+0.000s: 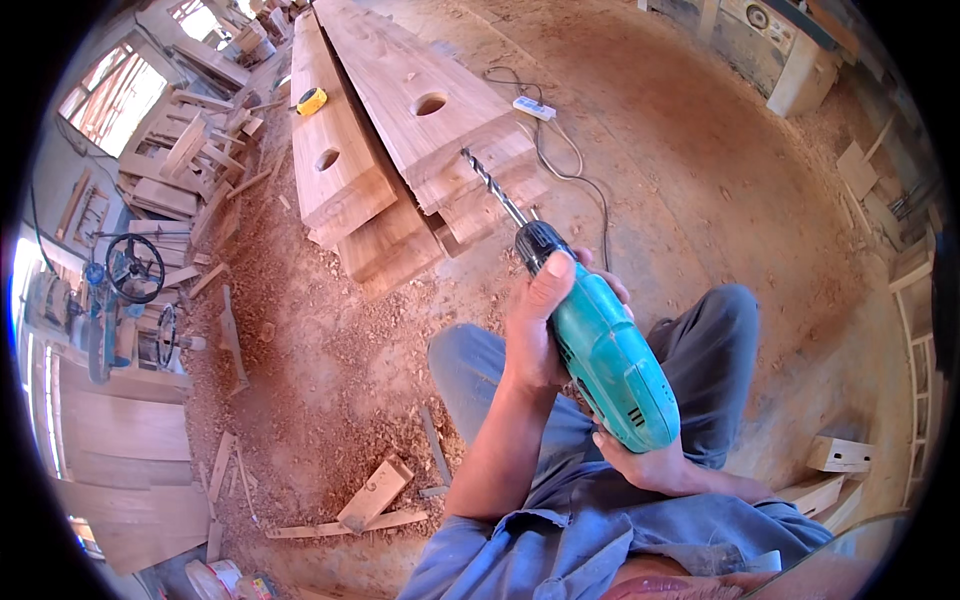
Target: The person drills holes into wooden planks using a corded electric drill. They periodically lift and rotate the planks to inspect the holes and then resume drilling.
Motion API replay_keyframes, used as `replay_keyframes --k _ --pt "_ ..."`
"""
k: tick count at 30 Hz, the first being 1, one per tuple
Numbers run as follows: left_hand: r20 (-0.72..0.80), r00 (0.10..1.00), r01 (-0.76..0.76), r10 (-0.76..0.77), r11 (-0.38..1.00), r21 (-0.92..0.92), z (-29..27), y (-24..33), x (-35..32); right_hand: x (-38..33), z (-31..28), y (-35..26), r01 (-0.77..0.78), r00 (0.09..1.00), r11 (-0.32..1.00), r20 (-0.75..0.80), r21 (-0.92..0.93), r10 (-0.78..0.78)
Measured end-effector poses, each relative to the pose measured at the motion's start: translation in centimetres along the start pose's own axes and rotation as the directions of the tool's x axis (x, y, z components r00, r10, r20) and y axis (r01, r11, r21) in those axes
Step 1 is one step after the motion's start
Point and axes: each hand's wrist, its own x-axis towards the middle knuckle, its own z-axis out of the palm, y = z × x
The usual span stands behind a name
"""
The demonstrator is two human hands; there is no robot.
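Note:
A teal power drill (612,350) with a black chuck is held up in front of my bent knees. Its spiral drill bit (490,182) points up and left, its tip in front of the end of a thick wooden plank (405,70); I cannot tell whether they touch. My left hand (538,325) wraps around the front of the drill, just behind the chuck. Under the rear of the body, my right hand (645,465) closes around the drill, its fingers mostly hidden. A second thick plank (345,185) lies to the left. Each plank has a round hole.
A yellow tape measure (311,101) sits on the left plank. Beyond the right plank, a white power strip (535,108) and its cord lie on the floor. Wood shavings (300,380) and offcuts (377,493) are at left, near a machine with a black handwheel (135,268).

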Motion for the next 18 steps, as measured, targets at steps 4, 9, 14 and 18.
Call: replay_keyframes --k 4,9,14,18 --pt "0.008 1.0 0.005 -0.005 1.0 0.005 -0.1 0.1 0.0 -0.1 -1.1 -0.9 0.029 0.995 0.977 0.098 -0.21 -0.009" --pt "0.004 1.0 -0.009 0.009 0.999 -0.031 0.2 0.0 0.0 -0.4 -1.2 -2.0 -0.156 0.985 0.988 0.078 -0.021 0.157" --pt "0.012 0.999 -0.031 0.031 0.998 -0.058 0.7 0.1 0.0 -0.4 -1.7 -3.2 -0.163 0.98 0.985 0.107 -0.06 0.169" --pt "-0.004 1.0 -0.025 0.024 0.998 -0.058 0.4 0.1 0.0 0.0 -1.6 -2.0 -0.061 0.989 0.99 0.126 -0.127 0.077"
